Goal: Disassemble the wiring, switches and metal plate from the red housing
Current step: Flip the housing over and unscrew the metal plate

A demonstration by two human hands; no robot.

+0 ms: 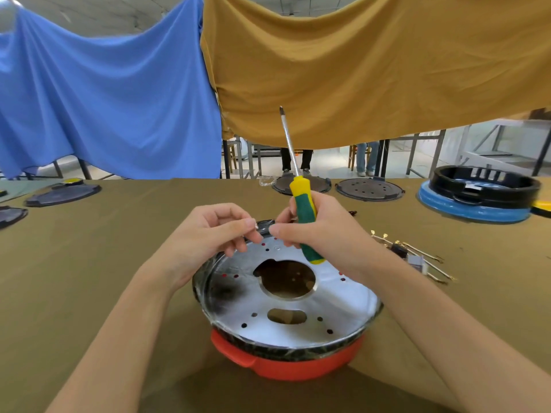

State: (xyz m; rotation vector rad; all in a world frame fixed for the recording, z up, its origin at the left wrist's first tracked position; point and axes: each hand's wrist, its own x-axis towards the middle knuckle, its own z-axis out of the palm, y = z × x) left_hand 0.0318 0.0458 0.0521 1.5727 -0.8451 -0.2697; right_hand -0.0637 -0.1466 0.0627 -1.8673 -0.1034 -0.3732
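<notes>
The red housing (286, 366) stands on the table just in front of me. A shiny round metal plate (343, 299) with a large centre hole and several small holes lies in its top. My right hand (322, 231) grips a green and yellow screwdriver (302, 204) with the shaft pointing up, above the plate's far rim. My left hand (208, 236) hovers beside it at the far rim, its fingertips pinched close together; whether they hold something small I cannot tell. A bundle of wires with brass terminals and a small switch (411, 257) lies on the table to the right.
Dark round base plates (369, 189) (62, 193) lie along the table's far edge. A black ring on a blue housing (480, 198) stands at the far right. Blue and mustard cloths hang behind the table. The table (89, 263) has an olive cloth cover.
</notes>
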